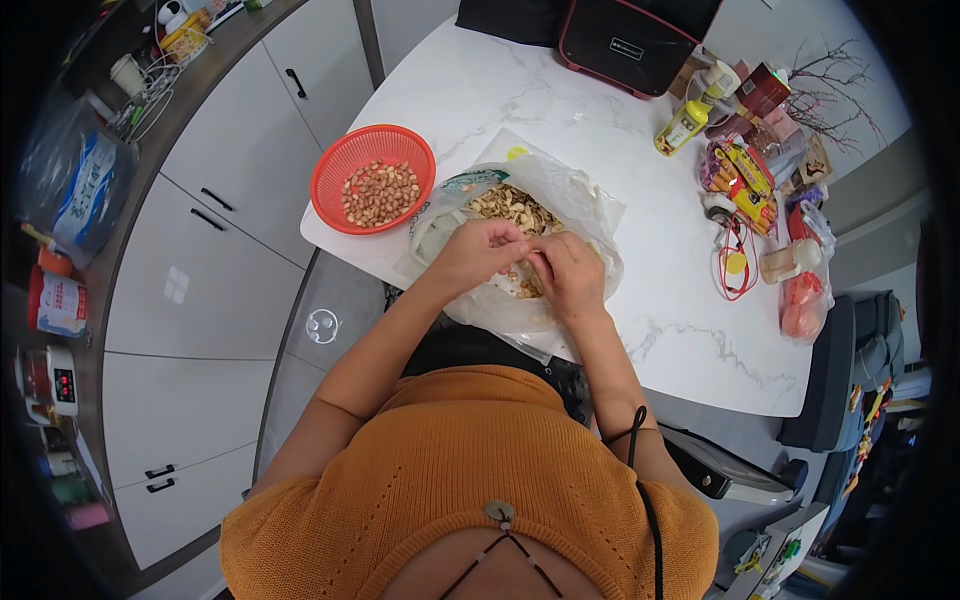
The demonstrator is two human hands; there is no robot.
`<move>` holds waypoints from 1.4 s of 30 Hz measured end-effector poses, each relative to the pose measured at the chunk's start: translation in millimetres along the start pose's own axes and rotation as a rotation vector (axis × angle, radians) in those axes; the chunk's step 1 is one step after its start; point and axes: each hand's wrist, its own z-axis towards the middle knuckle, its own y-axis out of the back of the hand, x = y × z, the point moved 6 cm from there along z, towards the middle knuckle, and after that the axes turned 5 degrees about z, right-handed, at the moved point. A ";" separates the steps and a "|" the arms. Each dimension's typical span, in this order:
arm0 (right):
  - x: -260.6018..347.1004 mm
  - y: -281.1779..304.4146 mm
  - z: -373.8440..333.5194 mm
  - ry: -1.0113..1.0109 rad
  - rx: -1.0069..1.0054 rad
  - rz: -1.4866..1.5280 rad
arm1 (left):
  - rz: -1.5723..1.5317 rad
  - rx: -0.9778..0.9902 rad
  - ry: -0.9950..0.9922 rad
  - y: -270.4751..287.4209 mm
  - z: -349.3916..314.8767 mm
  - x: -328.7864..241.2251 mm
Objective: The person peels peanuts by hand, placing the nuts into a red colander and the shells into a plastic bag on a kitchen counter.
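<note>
A boxy black appliance with red edging (627, 48) stands at the far edge of a white marble-patterned table (670, 290), a yellow plastic bottle with a pale cap (684, 126) near it. A thin red cable (720, 275) lies looped at the right side (bare, dark branches (830, 92) fan out beyond). At left, a large clear plastic jug with a blue-and-white label (88, 185) tops a brown counter (190, 95).

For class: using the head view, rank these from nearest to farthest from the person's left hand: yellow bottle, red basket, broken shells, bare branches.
From the left hand:
1. Broken shells: in the plastic bag, just beyond the hand.
2. Red basket: to its left, farther forward.
3. Yellow bottle: forward and right.
4. Bare branches: far right, past the bottle.
</note>
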 end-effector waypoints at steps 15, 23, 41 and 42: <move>-12.2 0.7 6.7 -0.047 0.032 0.089 | -0.169 -0.043 0.065 2.4 2.4 6.6; -9.6 -2.4 7.9 -0.097 0.039 0.128 | -0.246 -0.084 0.110 3.5 8.0 15.0; -0.6 -4.0 10.6 -0.004 0.088 -0.008 | -0.464 -0.042 0.157 5.7 7.7 15.4; -2.0 -3.9 10.0 -0.022 0.088 -0.013 | -0.460 -0.051 0.145 6.9 7.7 15.0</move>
